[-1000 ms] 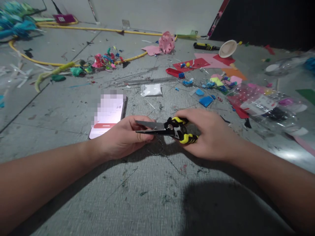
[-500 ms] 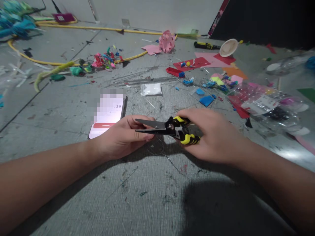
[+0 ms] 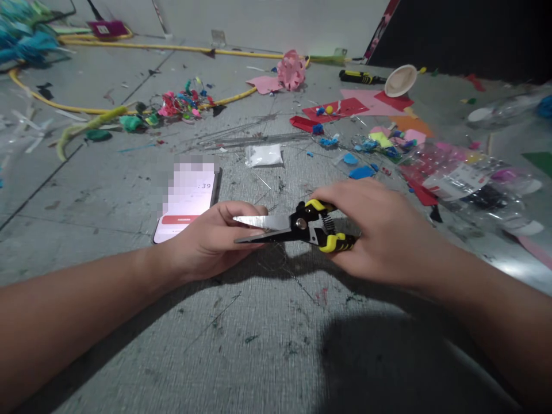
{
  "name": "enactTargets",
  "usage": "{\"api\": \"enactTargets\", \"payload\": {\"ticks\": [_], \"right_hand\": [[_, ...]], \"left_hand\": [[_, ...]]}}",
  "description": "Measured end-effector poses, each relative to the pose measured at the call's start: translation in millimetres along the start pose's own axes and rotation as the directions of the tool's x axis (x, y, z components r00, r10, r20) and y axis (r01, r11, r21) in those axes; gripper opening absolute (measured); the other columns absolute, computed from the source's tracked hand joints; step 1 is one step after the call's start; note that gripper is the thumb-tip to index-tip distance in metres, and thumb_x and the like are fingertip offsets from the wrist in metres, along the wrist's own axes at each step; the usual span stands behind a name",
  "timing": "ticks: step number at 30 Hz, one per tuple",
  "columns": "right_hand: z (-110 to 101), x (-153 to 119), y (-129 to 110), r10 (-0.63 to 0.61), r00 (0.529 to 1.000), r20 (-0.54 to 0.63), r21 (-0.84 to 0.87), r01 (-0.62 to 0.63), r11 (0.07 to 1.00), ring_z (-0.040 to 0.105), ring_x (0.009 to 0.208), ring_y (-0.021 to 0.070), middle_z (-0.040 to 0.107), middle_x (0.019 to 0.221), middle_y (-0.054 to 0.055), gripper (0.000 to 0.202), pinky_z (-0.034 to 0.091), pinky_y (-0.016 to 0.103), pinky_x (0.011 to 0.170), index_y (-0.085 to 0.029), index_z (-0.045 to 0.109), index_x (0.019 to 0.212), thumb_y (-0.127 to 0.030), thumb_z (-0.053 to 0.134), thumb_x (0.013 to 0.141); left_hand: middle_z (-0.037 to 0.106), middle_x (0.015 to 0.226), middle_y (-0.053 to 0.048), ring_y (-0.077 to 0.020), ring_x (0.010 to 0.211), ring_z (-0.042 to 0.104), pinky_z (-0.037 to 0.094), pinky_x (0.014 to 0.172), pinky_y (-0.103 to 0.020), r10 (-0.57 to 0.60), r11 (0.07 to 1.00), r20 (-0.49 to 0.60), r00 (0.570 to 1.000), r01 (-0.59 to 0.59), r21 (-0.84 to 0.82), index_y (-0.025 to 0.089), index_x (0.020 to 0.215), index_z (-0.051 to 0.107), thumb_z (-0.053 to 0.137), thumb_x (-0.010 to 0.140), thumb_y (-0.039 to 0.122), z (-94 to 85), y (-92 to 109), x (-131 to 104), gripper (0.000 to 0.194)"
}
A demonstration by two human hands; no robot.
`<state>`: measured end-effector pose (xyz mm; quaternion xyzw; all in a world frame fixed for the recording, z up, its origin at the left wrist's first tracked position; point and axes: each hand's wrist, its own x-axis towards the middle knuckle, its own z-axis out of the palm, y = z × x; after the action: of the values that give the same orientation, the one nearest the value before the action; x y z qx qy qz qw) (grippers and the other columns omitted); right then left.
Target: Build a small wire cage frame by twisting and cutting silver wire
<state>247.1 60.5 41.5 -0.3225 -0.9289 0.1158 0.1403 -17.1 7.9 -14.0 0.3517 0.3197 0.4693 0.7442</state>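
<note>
My right hand (image 3: 379, 230) is wrapped round the yellow and black handles of the scissors (image 3: 301, 223), whose two blades point left and stand apart. My left hand (image 3: 215, 238) is closed, thumb against fingers, right behind the blade tips. A thin wire (image 3: 297, 282) trails down on the grey surface below the fingers; whether its upper end is in the left hand is too fine to make out. A lit phone (image 3: 185, 198) lies just behind the left wrist. Beyond the hands sits a small clear bag of white material (image 3: 264, 155).
Clear plastic bottles (image 3: 470, 184) lie at the right. Red paper (image 3: 336, 109), a pink paper flower (image 3: 292, 70), a yellow-handled tool (image 3: 360, 77) and a white cup (image 3: 400, 81) are at the back. A yellow cable (image 3: 172, 49) loops across the back left, around colourful scraps (image 3: 185, 103).
The scissor blades have spread wider and the upper one has turned, now shining bright. My right hand has shifted slightly up and right. My left hand has hardly moved.
</note>
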Motion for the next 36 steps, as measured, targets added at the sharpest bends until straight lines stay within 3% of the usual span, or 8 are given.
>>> {"api": "enactTargets", "payload": {"ticks": [4,9,17,30,36], "right_hand": [[2,-2,4,-0.066,0.996,-0.056,-0.048,0.064,0.997,0.075,0.115,0.0385,0.082,0.122,0.014,0.052,0.055,0.049,0.098,-0.020,0.073,0.126,-0.025,0.068,0.074],[9,-3,9,-0.192,0.968,-0.161,-0.113,0.175,0.978,0.076,0.101,0.0336,0.082,0.110,0.013,0.045,0.055,0.044,0.086,-0.017,0.070,0.121,-0.021,0.065,0.076],[12,-3,8,-0.202,0.964,-0.172,-0.113,0.184,0.976,0.075,0.094,0.0306,0.080,0.104,0.012,0.042,0.053,0.042,0.084,-0.017,0.068,0.123,-0.027,0.069,0.082],[12,-5,7,-0.210,0.962,-0.177,-0.089,0.197,0.976,0.076,0.092,0.0302,0.080,0.102,0.010,0.038,0.052,0.040,0.081,-0.018,0.068,0.118,-0.024,0.069,0.081],[13,-5,6,-0.225,0.959,-0.174,-0.105,0.209,0.972,0.076,0.090,0.0319,0.081,0.100,0.011,0.039,0.054,0.042,0.079,-0.018,0.068,0.119,-0.022,0.068,0.080]], "left_hand": [[0.069,0.072,-0.002,-0.0122,0.069,0.066,0.054,0.065,-0.020,0.020,1.000,0.009,1.000,-0.020,-0.013,0.019,0.068,0.084,0.105,0.070,0.027,0.3,0,2,0.022],[0.066,0.069,-0.001,-0.0114,0.065,0.063,0.051,0.062,-0.020,-0.001,0.998,0.033,0.999,0.002,-0.055,0.019,0.067,0.083,0.102,0.068,0.019,1.6,1,2,0.019],[0.067,0.074,-0.002,-0.0100,0.065,0.062,0.052,0.065,-0.020,-0.064,0.992,0.071,0.995,0.071,-0.102,0.016,0.073,0.085,0.099,0.072,0.021,0.5,1,0,0.014],[0.064,0.068,-0.002,-0.0113,0.062,0.054,0.048,0.061,-0.023,-0.070,0.993,0.093,0.993,0.079,-0.090,0.017,0.070,0.083,0.100,0.070,0.030,4.3,1,0,0.022],[0.054,0.059,0.002,-0.0086,0.056,0.045,0.045,0.059,-0.021,-0.109,0.988,0.080,0.991,0.117,-0.101,0.018,0.067,0.078,0.100,0.072,0.031,5.6,1,0,0.025]]}}
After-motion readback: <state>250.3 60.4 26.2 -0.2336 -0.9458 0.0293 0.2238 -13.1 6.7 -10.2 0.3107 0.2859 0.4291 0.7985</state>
